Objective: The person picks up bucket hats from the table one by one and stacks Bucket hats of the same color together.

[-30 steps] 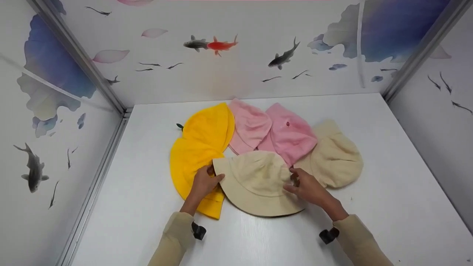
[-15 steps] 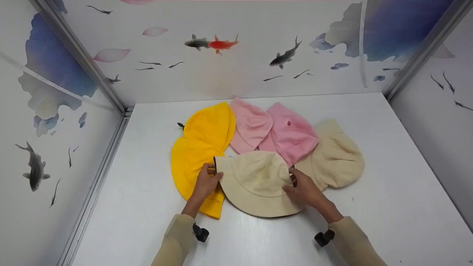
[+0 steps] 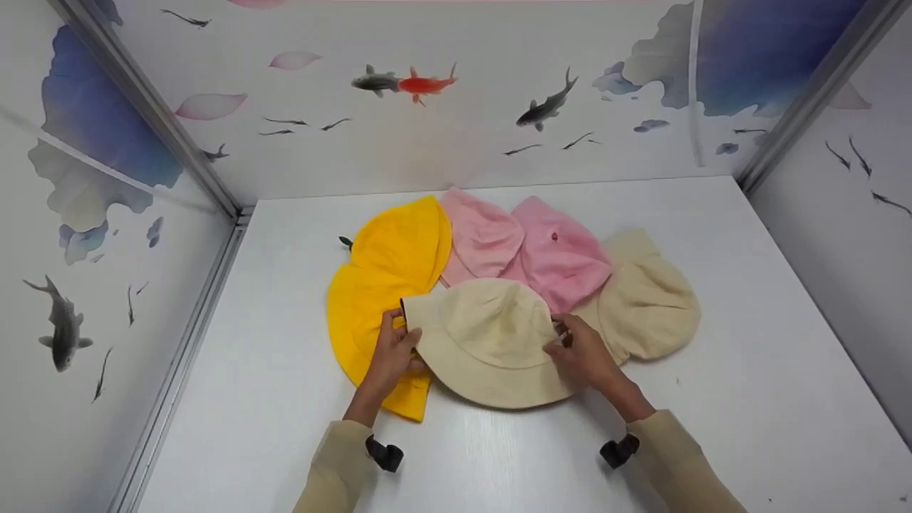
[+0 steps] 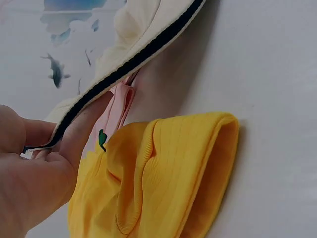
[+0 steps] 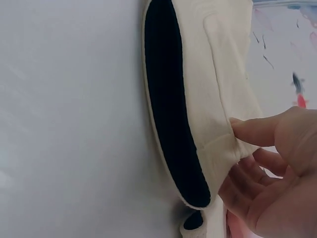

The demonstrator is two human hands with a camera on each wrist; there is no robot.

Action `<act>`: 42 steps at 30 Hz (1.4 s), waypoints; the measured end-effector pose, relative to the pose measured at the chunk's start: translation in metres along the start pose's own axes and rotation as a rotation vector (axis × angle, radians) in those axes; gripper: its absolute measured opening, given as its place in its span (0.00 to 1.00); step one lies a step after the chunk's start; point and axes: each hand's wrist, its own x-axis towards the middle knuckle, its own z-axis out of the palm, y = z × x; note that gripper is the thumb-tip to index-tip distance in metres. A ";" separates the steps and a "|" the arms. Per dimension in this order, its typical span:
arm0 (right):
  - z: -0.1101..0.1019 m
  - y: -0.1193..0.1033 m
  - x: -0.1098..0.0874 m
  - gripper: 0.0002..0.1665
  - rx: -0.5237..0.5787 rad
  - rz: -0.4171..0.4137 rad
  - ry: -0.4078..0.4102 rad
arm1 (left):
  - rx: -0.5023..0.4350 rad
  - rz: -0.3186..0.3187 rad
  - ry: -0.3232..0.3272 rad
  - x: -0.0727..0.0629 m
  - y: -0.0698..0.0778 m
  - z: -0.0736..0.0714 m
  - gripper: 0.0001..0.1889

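Both hands hold a folded cream bucket hat [image 3: 491,342] by its two sides, in front of the other hats. My left hand [image 3: 390,353] pinches the left end of its brim; the left wrist view shows the dark lining edge [image 4: 124,69] between thumb and fingers. On the right side my right hand [image 3: 586,353] grips the hat where crown meets brim, thumb [image 5: 255,130] on the outside and fingers behind. The brim stands off the table in both wrist views. Below the left hand lies a yellow hat [image 4: 188,163].
Behind the held hat, several hats lie overlapped in an arc on the white table [image 3: 741,399]: yellow hats [image 3: 399,249] with a small green leaf, a light pink one [image 3: 484,235], a deeper pink one [image 3: 566,260] and another beige one [image 3: 652,306]. Printed walls [image 3: 456,142] enclose the table.
The cream hat has risen a little and shifted slightly away and to the left, both hands moving with it. The right fingers have closed in on its side. The other hats stay put.
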 end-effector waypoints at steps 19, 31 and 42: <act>-0.013 0.004 0.006 0.27 0.155 0.011 -0.114 | -0.041 0.080 0.121 0.004 -0.005 -0.007 0.21; -0.043 0.006 -0.001 0.27 0.202 0.042 -0.104 | -0.025 0.066 0.162 0.005 -0.007 -0.007 0.21; -0.079 0.014 -0.004 0.27 0.097 0.046 0.013 | -0.049 0.031 0.203 0.009 -0.008 -0.006 0.23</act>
